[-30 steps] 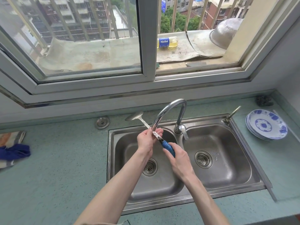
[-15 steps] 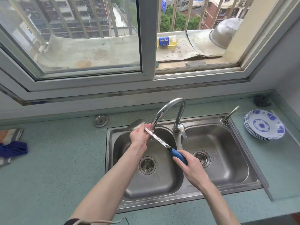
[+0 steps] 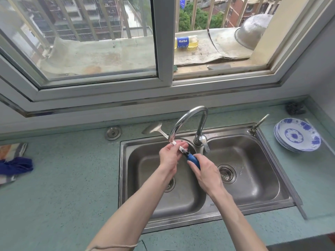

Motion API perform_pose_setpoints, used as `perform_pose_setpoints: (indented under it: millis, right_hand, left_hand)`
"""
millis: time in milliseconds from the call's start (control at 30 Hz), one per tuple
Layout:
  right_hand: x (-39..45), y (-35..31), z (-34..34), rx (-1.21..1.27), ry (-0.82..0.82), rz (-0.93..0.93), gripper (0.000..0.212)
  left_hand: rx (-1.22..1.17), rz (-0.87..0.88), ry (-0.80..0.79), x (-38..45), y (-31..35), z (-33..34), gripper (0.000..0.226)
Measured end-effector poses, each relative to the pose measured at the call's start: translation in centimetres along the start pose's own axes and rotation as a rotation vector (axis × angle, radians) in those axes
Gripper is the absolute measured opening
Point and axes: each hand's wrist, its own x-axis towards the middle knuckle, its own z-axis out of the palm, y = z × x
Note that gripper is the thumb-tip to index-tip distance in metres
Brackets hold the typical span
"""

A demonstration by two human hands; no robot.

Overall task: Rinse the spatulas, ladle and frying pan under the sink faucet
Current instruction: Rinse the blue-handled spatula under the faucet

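Left hand point(image 3: 170, 156) has slid down spatula point(image 3: 164, 134) shaft, cupping it; right hand point(image 3: 204, 171) grips blue handle. Rub whole shaft beneath faucet point(image 3: 188, 120).

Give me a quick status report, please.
Right hand grips spatula by blue handle; left hand rubs its shaft under faucet. Nothing in the way.

Head view, sole camera: worn on my head, facing forward and down, close over the sink point(image 3: 125, 178), window point(image 3: 163, 42) above.
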Motion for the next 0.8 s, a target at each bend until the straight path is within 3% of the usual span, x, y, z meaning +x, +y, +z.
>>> perform_pose_setpoints:
  millis: [233, 633, 800]
  right_hand:
    - [-1.8, 1.5, -0.6, 0.006, -0.028, -0.036, 0.02]
    - [-1.7, 1.2, 0.9, 0.097, 0.046, -0.009, 0.021]
    - [-3.0, 2.7, 0.0, 0.075, 0.024, 0.007, 0.019]
  left_hand:
    - [-0.118, 0.086, 0.166, 2.8, 4.3, -2.4, 0.02]
    - [0.118, -0.002, -0.117, -0.1, 0.1, -1.9, 0.021]
    - [-0.058, 0.025, 0.051, 2.2, 2.8, -2.8, 0.021]
